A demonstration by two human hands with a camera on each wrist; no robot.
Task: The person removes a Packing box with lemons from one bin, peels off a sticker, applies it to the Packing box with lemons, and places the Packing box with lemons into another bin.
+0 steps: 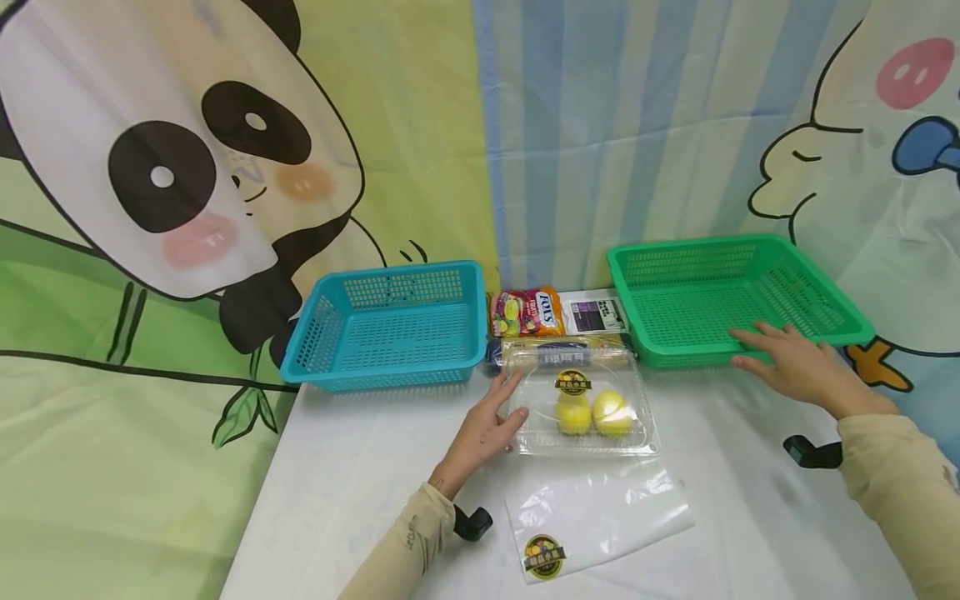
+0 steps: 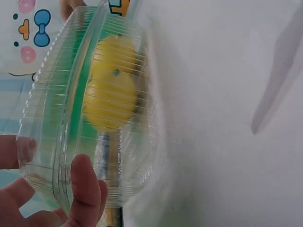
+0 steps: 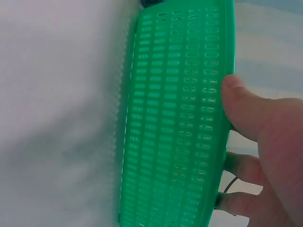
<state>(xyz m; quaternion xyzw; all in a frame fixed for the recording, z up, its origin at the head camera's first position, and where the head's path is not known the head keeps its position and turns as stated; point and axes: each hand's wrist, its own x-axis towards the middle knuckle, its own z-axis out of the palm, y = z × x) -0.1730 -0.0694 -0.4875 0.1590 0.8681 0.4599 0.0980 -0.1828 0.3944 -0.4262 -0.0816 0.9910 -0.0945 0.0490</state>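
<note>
Head view: left hand (image 1: 483, 429) grips the clear plastic clamshell box (image 1: 579, 400) holding 2 yellow fruits (image 1: 592, 412) at table centre; right hand (image 1: 795, 367), fingers spread, grips the far-right green mesh basket (image 1: 720, 292).

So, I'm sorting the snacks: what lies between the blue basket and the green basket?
In the head view, a FOX'S candy bag and a dark-printed packet lie between the blue basket and green basket.
</note>
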